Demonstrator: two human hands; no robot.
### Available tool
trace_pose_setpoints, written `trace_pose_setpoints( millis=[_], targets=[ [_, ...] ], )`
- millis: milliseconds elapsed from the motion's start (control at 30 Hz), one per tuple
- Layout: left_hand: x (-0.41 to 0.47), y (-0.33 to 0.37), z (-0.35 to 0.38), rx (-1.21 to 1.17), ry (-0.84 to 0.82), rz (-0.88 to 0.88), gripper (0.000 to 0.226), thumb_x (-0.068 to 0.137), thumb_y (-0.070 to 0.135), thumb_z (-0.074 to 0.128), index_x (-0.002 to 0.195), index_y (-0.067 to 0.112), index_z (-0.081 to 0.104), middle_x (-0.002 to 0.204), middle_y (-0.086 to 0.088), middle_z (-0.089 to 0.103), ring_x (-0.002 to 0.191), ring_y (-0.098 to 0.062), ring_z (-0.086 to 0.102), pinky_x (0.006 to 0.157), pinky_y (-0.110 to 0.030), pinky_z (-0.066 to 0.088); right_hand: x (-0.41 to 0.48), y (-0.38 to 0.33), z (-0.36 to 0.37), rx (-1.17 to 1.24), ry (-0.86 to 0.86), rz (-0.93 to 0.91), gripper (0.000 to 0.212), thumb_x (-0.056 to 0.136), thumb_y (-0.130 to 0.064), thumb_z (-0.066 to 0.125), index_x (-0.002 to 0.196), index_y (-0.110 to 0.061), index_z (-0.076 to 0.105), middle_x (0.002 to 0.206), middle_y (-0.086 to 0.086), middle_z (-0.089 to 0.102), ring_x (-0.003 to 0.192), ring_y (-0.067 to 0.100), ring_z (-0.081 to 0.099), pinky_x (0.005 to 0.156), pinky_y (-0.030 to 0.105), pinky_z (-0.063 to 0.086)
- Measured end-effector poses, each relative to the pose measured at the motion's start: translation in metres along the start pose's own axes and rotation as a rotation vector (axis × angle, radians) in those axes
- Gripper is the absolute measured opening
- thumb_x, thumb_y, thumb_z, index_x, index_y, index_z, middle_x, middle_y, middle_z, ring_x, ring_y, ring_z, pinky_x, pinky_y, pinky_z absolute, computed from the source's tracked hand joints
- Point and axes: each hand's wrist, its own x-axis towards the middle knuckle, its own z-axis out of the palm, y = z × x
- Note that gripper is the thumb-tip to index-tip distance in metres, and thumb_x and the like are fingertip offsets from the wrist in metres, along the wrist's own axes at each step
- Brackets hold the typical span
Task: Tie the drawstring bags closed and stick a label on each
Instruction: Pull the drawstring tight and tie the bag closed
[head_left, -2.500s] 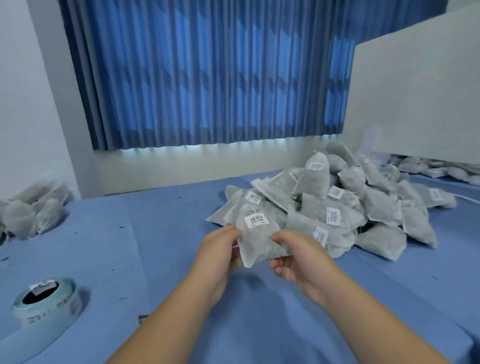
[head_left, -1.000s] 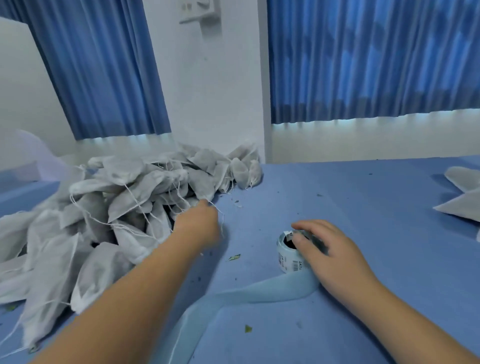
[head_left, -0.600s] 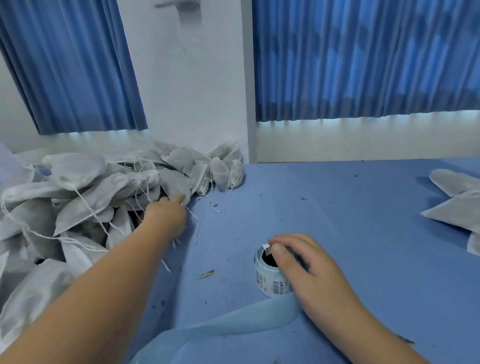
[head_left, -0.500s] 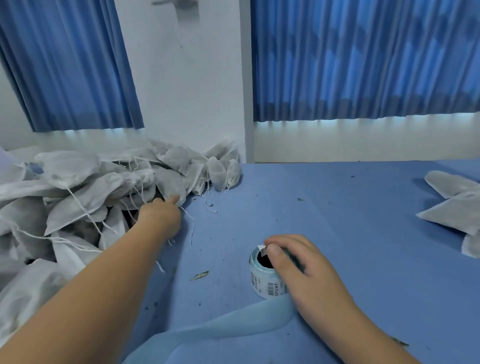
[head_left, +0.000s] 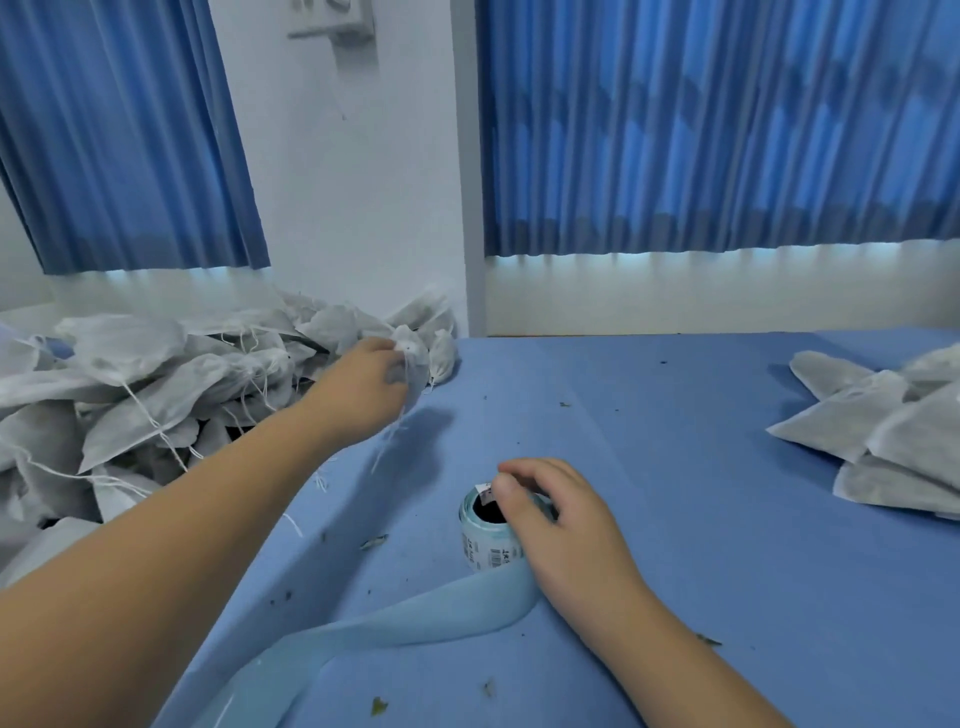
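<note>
— While the left hand (head_left: 366, 382) grips one bag (head_left: 413, 358) at the near edge of the big heap (head_left: 156, 384), how much would you say is done?

— Little, by the look of it. That heap on the left of the table (head_left: 701, 545) is large, with loose strings trailing everywhere, so I judge those bags untied and unlabelled.

— And the smaller pile (head_left: 883, 431) at the right?

— It lies well apart, so perhaps those are the finished ones. No label shows on them from here, so I cannot say.

— What is the right hand (head_left: 566, 519) doing?

— Its fingers curl over the label roll (head_left: 488, 530), which stands near the middle of the table, and the thumb is at a label's lifted corner. A long bare backing strip (head_left: 415, 618) trails toward the near edge, which suggests many labels are already used.

— So this bag?

— Picked, not yet tied, not yet labelled.
</note>
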Motion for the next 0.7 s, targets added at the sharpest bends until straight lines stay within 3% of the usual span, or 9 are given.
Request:
trace_pose_setpoints(
  millis=[100,167,267,400,467,567,600,700],
  targets=[
    [-0.014,0.044,-0.005,-0.187,0.043,0.048,0.026,0.088,0.0,0.043,0.102,0.007,0.063,0.118,0.004,0.047,0.091,-0.015,0.054,0.066,-0.019,0.039,0.001,-0.012,-0.008,0.118,0.1,0.029,0.004,0.09,-0.039,0.059,0.092,-0.04,0.062,0.103,-0.022,0.062,0.091,-0.017,0.055,0.07,0.0,0.039],
    [-0.025,0.075,-0.005,-0.333,0.056,0.068,0.039,0.09,-0.002,0.042,0.117,0.013,0.064,0.122,0.01,0.046,0.075,0.001,0.054,0.061,-0.008,0.038,0.002,-0.02,-0.017,0.202,0.189,0.011,0.004,0.091,-0.034,0.06,0.092,-0.038,0.062,0.1,-0.021,0.064,0.086,-0.017,0.056,0.067,-0.001,0.039],
    [-0.044,0.12,0.001,-0.493,0.092,0.103,0.044,0.09,-0.005,0.042,0.122,0.016,0.064,0.122,0.015,0.051,0.092,-0.003,0.057,0.081,-0.005,0.039,0.002,-0.03,-0.037,0.287,0.352,-0.019,0.005,0.092,-0.033,0.059,0.089,-0.033,0.063,0.088,-0.018,0.067,0.077,-0.012,0.059,0.063,0.003,0.041],
    [-0.074,0.17,0.024,-0.781,0.152,0.042,0.044,0.089,-0.01,0.044,0.11,0.023,0.064,0.108,0.024,0.054,0.08,0.009,0.055,0.076,-0.001,0.038,0.001,-0.031,-0.06,0.284,0.491,-0.026,0.009,0.093,-0.033,0.058,0.088,-0.028,0.063,0.081,-0.016,0.068,0.07,-0.012,0.06,0.058,0.004,0.04],
    [-0.088,0.19,0.042,-0.853,0.137,0.045,0.043,0.088,-0.01,0.045,0.109,0.019,0.069,0.114,0.016,0.059,0.083,0.011,0.056,0.079,-0.003,0.039,0.001,-0.029,-0.065,0.23,0.489,-0.01,0.009,0.092,-0.033,0.06,0.095,-0.026,0.064,0.088,-0.017,0.067,0.073,-0.012,0.061,0.063,0.005,0.044],
    [-0.103,0.206,0.064,-0.996,0.12,0.001,0.036,0.089,-0.007,0.051,0.105,0.017,0.073,0.117,0.007,0.064,0.094,0.01,0.06,0.08,-0.005,0.042,0.005,-0.021,-0.069,0.094,0.464,0.084,0.019,0.089,-0.031,0.061,0.106,-0.023,0.06,0.108,-0.005,0.064,0.089,0.004,0.064,0.082,0.026,0.052],
    [-0.105,0.207,0.069,-1.037,0.108,-0.026,0.035,0.09,-0.007,0.052,0.106,0.016,0.073,0.117,0.005,0.065,0.095,0.011,0.061,0.08,-0.005,0.042,0.006,-0.019,-0.071,0.026,0.449,0.119,0.019,0.09,-0.031,0.06,0.107,-0.023,0.059,0.11,-0.004,0.062,0.093,0.008,0.063,0.083,0.027,0.05],
    [-0.109,0.202,0.076,-1.032,0.112,-0.036,0.041,0.086,-0.014,0.048,0.104,0.013,0.074,0.113,0.004,0.065,0.093,0.016,0.057,0.08,-0.002,0.039,0.007,-0.014,-0.074,-0.176,0.327,0.144,0.007,0.094,-0.028,0.055,0.096,-0.022,0.057,0.09,-0.008,0.06,0.083,0.009,0.058,0.062,0.006,0.038]
  ],
)
